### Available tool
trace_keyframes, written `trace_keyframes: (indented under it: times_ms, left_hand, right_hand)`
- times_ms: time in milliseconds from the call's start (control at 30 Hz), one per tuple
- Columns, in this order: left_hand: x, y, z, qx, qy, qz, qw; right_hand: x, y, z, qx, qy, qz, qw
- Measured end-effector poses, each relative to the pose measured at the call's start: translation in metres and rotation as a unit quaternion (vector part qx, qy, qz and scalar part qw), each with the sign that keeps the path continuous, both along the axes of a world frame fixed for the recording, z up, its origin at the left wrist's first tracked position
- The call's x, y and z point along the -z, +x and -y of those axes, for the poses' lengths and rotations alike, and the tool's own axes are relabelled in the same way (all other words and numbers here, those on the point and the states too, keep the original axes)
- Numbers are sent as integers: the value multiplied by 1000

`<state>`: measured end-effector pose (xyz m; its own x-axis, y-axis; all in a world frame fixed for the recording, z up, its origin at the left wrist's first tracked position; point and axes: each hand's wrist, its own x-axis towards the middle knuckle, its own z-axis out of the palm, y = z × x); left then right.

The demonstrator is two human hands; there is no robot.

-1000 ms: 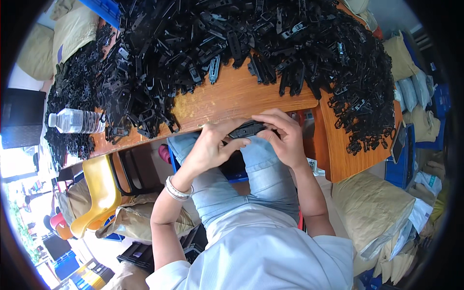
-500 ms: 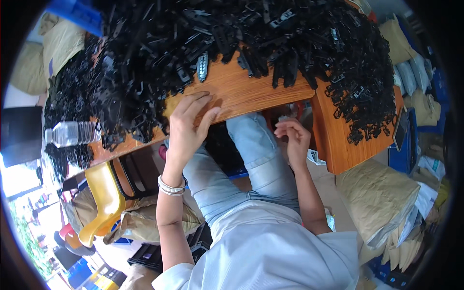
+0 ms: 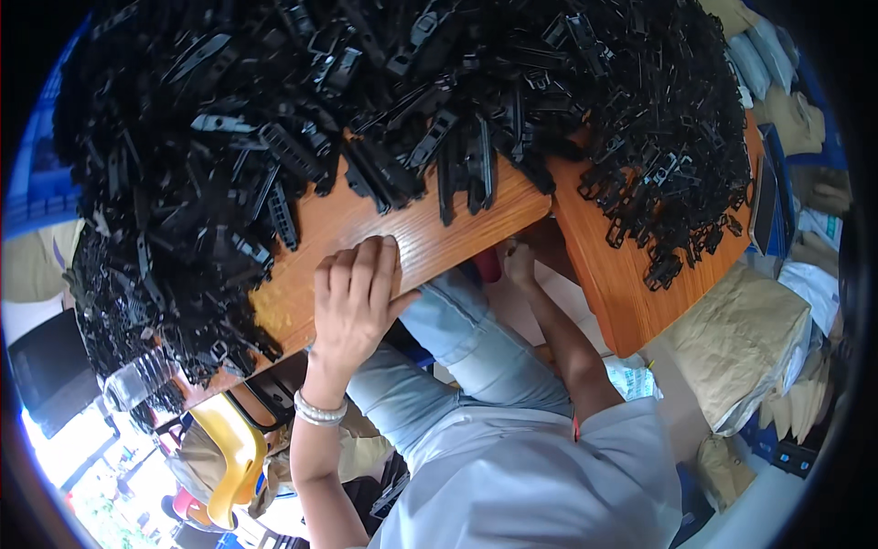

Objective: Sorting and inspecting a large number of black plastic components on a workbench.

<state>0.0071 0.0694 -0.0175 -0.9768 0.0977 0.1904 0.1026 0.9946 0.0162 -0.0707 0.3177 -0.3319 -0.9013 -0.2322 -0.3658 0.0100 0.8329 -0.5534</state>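
Note:
My left hand [image 3: 355,297] lies on the bare front strip of the brown wooden table [image 3: 466,224], its fingers flat and its thumb out at the front edge. Nothing shows in it. Lower down, beyond my right knee, my right hand [image 3: 519,263] is under the table's front edge with its fingers curled closed. Whatever those fingers may hold is hidden. A large heap of small black plastic parts [image 3: 183,183] covers most of the tabletop. Several long ribbed parts [image 3: 380,174] stick out of it toward my left hand.
A smaller wooden surface [image 3: 622,293] adjoins at the right, bearing more black clip-like parts [image 3: 663,174]. A clear plastic bottle [image 3: 137,380] lies at the left edge. A yellow chair [image 3: 233,448] stands below left, and brown paper sacks [image 3: 736,334] lie at the right.
My right hand has gone from above my knee to below the table edge. My left hand has settled flatter on the table. The view has turned, bringing the heap closer.

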Motion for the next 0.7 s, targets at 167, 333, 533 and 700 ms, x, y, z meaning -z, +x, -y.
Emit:
trace_keyframes:
  times_ms: [167,333,533,700]
  left_hand:
    - [0,-4,-2,-1,22,15,1000]
    - [2,1,3,-22,5,21,1000]
    - [7,-1,4,-10,-4,14,1000]
    - [5,1,2,-19,-17,18,1000]
  right_hand:
    - [43,11,-3,30,89,124,988]
    - [25,25,9,-108,106,159,976]
    - [23,21,11,-109,54,120,985]
    - [32,31,10,-152,-23,90,984]
